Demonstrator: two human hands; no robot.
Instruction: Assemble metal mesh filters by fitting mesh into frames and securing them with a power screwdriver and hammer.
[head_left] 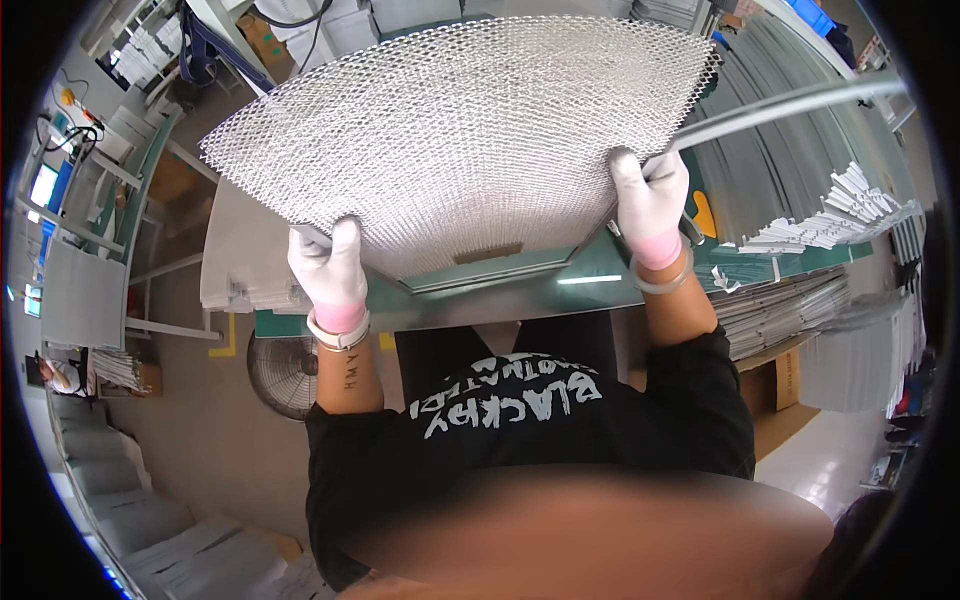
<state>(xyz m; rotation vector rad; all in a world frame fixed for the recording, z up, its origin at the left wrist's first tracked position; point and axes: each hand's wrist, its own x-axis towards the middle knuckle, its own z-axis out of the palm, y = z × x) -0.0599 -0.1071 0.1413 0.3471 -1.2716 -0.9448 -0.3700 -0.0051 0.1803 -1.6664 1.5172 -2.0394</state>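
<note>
A large silver expanded-metal mesh sheet (pixel 480 130) spreads in front of me, its far edge curved in this wide view. My left hand (pixel 330 268), in a white glove with a pink cuff, grips its left side, thumb on top; a short bit of grey strip shows at those fingers. On the right side my gloved right hand (pixel 652 205) is closed round the mesh edge and a long grey metal strip (pixel 780 106) that sticks out to the right. A thin frame edge (pixel 490 273) runs along the mesh's near side. The fingers underneath are hidden.
The green-topped workbench (pixel 590 292) lies beneath the mesh. Stacked flat panels (pixel 790 130) fill its right side, with a yellow-orange object (pixel 704 214) beside them. More pale sheets (pixel 245 250) lie at the left. A floor fan (pixel 285 375) stands below, left of me.
</note>
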